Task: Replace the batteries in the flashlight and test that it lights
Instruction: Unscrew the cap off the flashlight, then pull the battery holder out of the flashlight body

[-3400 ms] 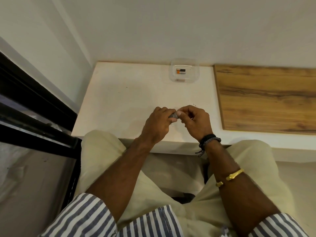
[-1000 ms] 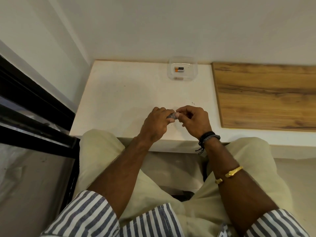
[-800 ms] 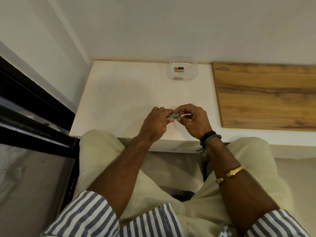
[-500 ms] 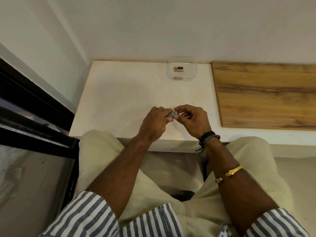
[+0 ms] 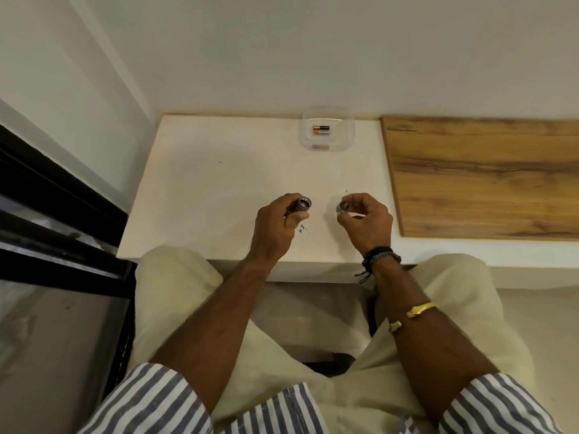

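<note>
Two pieces: your left hand gripped the dark metal flashlight barrel, open end forward, your right hand pinched its round cap, orange-black batteries lay crosswise in the clear tray ahead.

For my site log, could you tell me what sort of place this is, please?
Probably an indoor room, home or office: a white table in a corner of plain white walls, a wood-grain board beside it, a black-framed glass panel at left.

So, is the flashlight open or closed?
Open. The left hand holds the flashlight body, the right hand pinches the cap, and a gap separates them.
</note>
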A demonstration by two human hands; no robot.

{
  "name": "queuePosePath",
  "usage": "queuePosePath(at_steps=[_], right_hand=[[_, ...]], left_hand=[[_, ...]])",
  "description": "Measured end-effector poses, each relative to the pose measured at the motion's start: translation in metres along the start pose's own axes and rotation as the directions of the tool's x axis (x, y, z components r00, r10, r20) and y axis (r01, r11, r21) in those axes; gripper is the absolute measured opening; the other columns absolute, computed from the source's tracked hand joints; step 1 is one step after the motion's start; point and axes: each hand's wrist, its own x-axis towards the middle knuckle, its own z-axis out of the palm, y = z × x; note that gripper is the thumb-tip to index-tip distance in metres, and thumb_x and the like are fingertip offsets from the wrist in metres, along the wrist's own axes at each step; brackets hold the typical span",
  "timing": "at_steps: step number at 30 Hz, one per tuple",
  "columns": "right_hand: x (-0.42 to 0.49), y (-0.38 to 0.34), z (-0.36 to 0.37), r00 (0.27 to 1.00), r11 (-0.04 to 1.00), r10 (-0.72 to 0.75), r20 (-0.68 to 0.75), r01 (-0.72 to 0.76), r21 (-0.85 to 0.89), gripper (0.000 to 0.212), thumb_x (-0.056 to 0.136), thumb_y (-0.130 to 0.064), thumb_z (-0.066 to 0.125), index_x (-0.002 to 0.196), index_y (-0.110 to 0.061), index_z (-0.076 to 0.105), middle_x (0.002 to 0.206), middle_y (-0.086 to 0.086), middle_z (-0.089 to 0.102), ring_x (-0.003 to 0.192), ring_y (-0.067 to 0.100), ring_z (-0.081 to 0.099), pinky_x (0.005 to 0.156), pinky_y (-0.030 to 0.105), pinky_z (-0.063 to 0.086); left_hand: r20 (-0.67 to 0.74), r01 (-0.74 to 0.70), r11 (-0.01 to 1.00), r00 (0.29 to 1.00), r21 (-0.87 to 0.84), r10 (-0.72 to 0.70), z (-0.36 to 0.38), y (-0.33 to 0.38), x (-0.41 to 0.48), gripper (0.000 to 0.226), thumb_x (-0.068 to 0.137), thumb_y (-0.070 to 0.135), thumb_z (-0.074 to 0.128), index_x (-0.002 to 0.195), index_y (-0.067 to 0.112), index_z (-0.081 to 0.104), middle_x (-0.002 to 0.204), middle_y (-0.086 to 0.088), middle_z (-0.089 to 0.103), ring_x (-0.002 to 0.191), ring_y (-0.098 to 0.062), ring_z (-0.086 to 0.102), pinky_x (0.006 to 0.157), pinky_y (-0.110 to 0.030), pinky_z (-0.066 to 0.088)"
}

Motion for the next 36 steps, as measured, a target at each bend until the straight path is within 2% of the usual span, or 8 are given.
queuePosePath(at_steps=[7,13,17,19,21,25,30,36], right_hand=[[0.011,0.019,0.009,0.999,0.977,0.041,-0.033,-0.047,-0.206,0.02,0.082,-0.013,0.079,0.101,-0.019,0.075,0.089,-0.008,0.071,0.078,0.011,0.067,0.086,0.034,0.059],[0.015,0.024,0.013,0.998,0.966,0.065,-0.028,-0.07,-0.248,0.02,0.085,-0.018,0.08,0.103,-0.018,0.074,0.098,0.001,0.077,0.085,0.017,0.07,0.09,0.039,0.059],[0.009,0.017,0.01,0.995,0.956,0.027,-0.094,-0.053,-0.288,0.032,0.083,-0.028,0.082,0.113,-0.021,0.071,0.109,0.002,0.067,0.087,0.017,0.065,0.078,0.035,0.057],[0.006,0.008,0.011,0.992,0.983,-0.011,-0.122,-0.012,-0.181,0.026,0.085,-0.028,0.078,0.11,-0.024,0.071,0.099,0.0,0.069,0.079,0.016,0.065,0.071,0.029,0.054],[0.003,-0.003,0.013,0.999,0.997,0.051,0.011,-0.051,0.06,0.016,0.091,-0.021,0.073,0.106,-0.022,0.074,0.086,0.002,0.074,0.072,0.016,0.07,0.066,0.03,0.056],[-0.006,-0.019,0.013,0.912,0.801,0.201,0.359,-0.364,0.476,0.02,0.099,-0.006,0.059,0.111,-0.009,0.075,0.097,0.009,0.079,0.082,0.021,0.078,0.067,0.03,0.062],[-0.009,-0.021,0.01,0.806,0.566,0.223,0.548,-0.565,0.601,0.024,0.101,0.001,0.051,0.112,0.0,0.073,0.104,0.019,0.078,0.093,0.032,0.078,0.076,0.03,0.063],[-0.01,-0.018,0.011,0.777,0.427,0.215,0.592,-0.62,0.658,0.022,0.099,0.007,0.053,0.111,0.006,0.071,0.111,0.023,0.075,0.102,0.033,0.075,0.08,0.03,0.063]], left_hand=[[-0.027,0.04,0.998,0.999,-0.054,-0.041,0.001,-0.004,0.003,0.029,0.09,0.011,0.071,0.118,0.007,0.069,0.106,-0.003,0.075,0.098,-0.016,0.07,0.091,-0.028,0.056],[-0.002,0.028,0.999,1.0,-0.04,-0.028,0.003,-0.003,0.001,0.03,0.089,0.01,0.072,0.119,0.007,0.069,0.108,-0.002,0.075,0.099,-0.017,0.071,0.092,-0.028,0.055],[0.013,-0.037,0.999,0.999,0.025,0.037,0.002,0.001,-0.001,0.029,0.09,0.008,0.07,0.118,0.006,0.068,0.108,-0.006,0.074,0.098,-0.021,0.068,0.09,-0.033,0.055],[0.055,-0.111,0.984,0.993,0.14,0.104,0.001,0.004,0.0,0.026,0.091,0.01,0.067,0.117,0.01,0.068,0.104,-0.006,0.072,0.095,-0.024,0.063,0.086,-0.037,0.053],[0.111,-0.198,0.935,0.979,0.295,0.172,-0.001,0.009,0.003,0.026,0.091,0.013,0.067,0.117,0.013,0.068,0.104,-0.007,0.07,0.094,-0.026,0.059,0.082,-0.04,0.05],[0.292,-0.37,0.739,0.925,0.563,0.241,-0.005,0.019,0.012,0.043,0.084,0.006,0.07,0.125,0.017,0.065,0.113,-0.006,0.066,0.104,-0.028,0.056,0.089,-0.041,0.042],[0.449,-0.53,0.535,0.846,0.658,0.287,-0.01,0.03,0.023,0.042,0.09,0.0,0.051,0.126,0.019,0.064,0.11,-0.006,0.062,0.106,-0.028,0.051,0.091,-0.041,0.038],[0.523,-0.6,0.412,0.8,0.686,0.293,-0.014,0.044,0.041,0.026,0.097,0.014,0.05,0.114,0.018,0.069,0.107,-0.004,0.06,0.107,-0.027,0.049,0.091,-0.04,0.036]])
